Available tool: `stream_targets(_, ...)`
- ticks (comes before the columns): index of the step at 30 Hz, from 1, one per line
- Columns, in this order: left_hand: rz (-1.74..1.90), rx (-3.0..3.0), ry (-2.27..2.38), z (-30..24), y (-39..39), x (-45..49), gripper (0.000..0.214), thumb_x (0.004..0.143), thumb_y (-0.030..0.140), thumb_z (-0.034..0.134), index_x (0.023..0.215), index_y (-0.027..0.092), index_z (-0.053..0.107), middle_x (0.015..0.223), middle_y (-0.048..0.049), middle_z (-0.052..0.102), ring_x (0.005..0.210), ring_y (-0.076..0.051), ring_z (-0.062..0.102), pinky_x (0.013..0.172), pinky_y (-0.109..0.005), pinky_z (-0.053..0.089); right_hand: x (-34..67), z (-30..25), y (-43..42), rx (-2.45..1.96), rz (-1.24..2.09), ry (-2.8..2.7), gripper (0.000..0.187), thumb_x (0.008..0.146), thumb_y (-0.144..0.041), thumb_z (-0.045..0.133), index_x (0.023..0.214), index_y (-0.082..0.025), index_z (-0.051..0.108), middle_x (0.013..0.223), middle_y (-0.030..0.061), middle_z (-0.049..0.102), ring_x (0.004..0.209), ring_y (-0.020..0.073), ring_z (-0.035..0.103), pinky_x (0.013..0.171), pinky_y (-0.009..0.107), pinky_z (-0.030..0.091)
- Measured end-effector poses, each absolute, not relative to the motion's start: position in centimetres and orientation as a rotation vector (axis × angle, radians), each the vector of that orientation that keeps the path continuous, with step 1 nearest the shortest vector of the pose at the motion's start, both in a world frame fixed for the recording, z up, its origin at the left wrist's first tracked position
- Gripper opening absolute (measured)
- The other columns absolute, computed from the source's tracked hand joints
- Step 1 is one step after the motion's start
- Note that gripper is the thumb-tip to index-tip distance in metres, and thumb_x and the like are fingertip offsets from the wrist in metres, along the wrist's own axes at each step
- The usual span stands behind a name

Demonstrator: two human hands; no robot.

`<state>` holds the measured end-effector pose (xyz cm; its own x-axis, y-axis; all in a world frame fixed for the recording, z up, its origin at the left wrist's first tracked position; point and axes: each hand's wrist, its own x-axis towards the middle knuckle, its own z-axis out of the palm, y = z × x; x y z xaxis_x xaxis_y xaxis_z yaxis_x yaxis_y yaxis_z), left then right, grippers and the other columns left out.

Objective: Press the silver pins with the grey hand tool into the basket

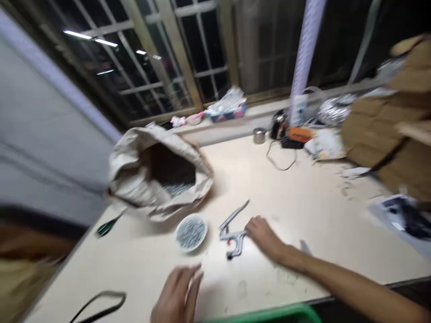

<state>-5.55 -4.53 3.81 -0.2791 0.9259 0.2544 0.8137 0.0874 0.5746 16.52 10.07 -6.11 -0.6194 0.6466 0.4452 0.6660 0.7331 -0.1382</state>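
My right hand point(264, 235) is closed around one handle of metal hand-press pliers point(232, 235), which lie over the middle of the table. Their other handle points up and away, spread from the first. A red bit shows inside the C-shaped jaw, and a dark knob is at its lower end. My left hand point(177, 294) is at the bottom of the view, thumb and finger tips close together. Blur hides whatever may be between them. Between the left hand and the paper sack sits a white bowl point(191, 232) of small silvery metal pieces.
A large open paper sack point(158, 179) with similar metal pieces stands at left. Green-handled scissors point(106, 228) lie beside it, a black strap point(101, 305) nearer. A green bin edge point(269, 312) shows below. Cardboard boxes point(380, 134) stand right; a metal cup point(259, 135) is at the back.
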Motion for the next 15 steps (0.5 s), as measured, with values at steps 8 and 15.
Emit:
stream_targets(8, 0.468, 1.977, 2.495, 3.2, 0.8, -11.1, 0.022, 0.093, 0.024, 0.049, 0.096, 0.019, 0.070, 0.089, -0.0069, 0.064, 0.090, -0.021, 0.060, 0.073, -0.028, 0.046, 17.2, -7.4, 9.8, -0.916, 0.423, -2.454, 0.029, 0.101, -0.031, 0.033, 0.094, -0.021, 0.059, 0.089, 0.0068, 0.058, 0.081, 0.0206, 0.047, 0.071, 0.035, 0.038)
stream_targets(15, -0.014, 1.733, 2.673, 2.2, 4.8, -10.2, 0.025, 0.093, 0.033, 0.052, 0.097, 0.016, 0.071, 0.102, -0.0104, 0.064, 0.099, -0.025, 0.056, 0.066, -0.030, 0.043, 17.2, -7.3, 9.9, -0.917, 0.352, -2.480, 0.028, 0.100, -0.029, 0.034, 0.093, -0.019, 0.059, 0.087, 0.0070, 0.058, 0.080, 0.0207, 0.045, 0.071, 0.034, 0.037)
